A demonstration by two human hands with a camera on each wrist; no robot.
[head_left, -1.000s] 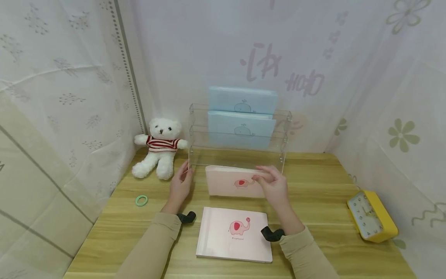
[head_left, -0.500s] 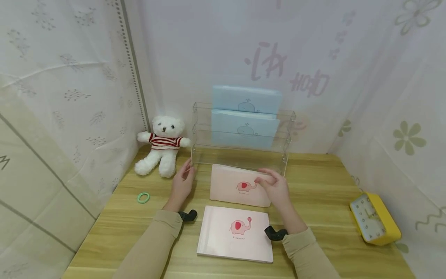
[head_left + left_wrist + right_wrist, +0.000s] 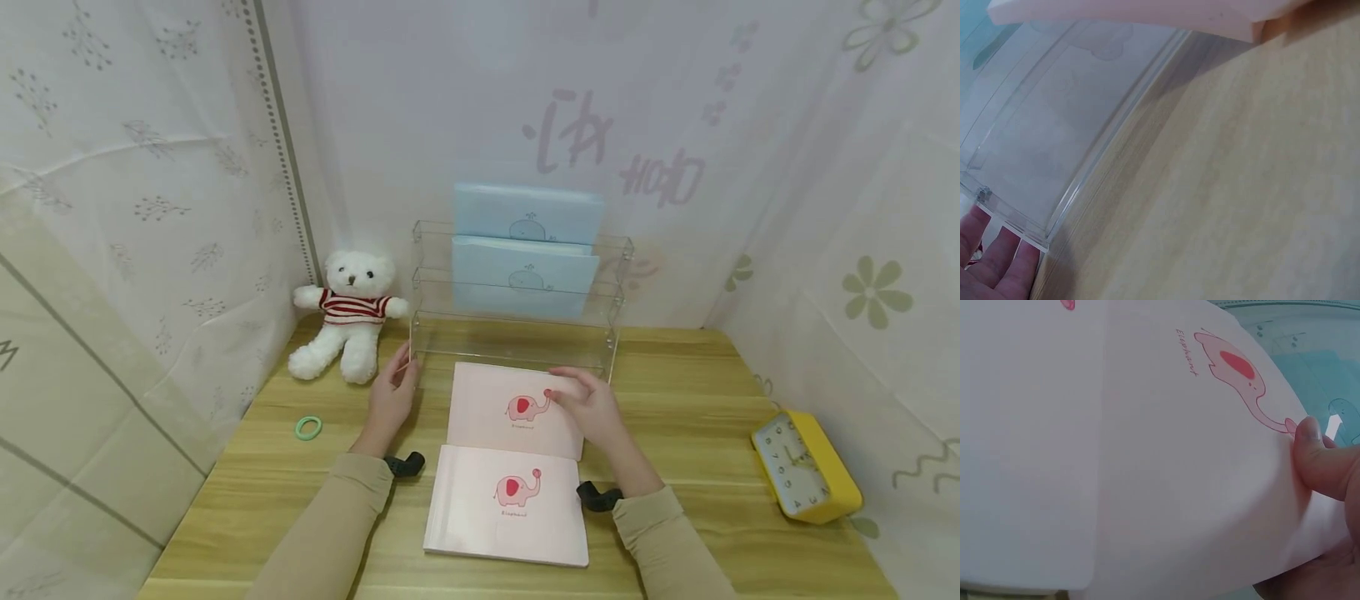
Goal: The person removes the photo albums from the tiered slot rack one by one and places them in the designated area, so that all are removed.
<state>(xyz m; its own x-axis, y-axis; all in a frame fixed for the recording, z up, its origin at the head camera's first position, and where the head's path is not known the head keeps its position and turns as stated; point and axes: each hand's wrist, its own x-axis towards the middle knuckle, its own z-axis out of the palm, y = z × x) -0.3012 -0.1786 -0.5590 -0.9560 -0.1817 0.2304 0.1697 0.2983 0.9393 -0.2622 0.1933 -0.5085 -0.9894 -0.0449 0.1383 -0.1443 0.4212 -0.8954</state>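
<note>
The right hand pinches a pink booklet by one side before the clear rack, which the left hand touches with loose fingers; that one-sided grip could let it sag onto the second booklet

Two pink covers, two blue covers; one each: rack, bear, ring, clock

The held booklet and the near booklet are coloured pale pink and printed with a red-eared elephant motif. Light blue is shown by the lower racked booklet and the upper racked booklet (a grey-blue whale is outlined on each), while the rack is left clear. The white bear is dressed in red-and-cream stripes. The clock is cased in yellow; the surface is streaked with yellow-brown grain.
</note>
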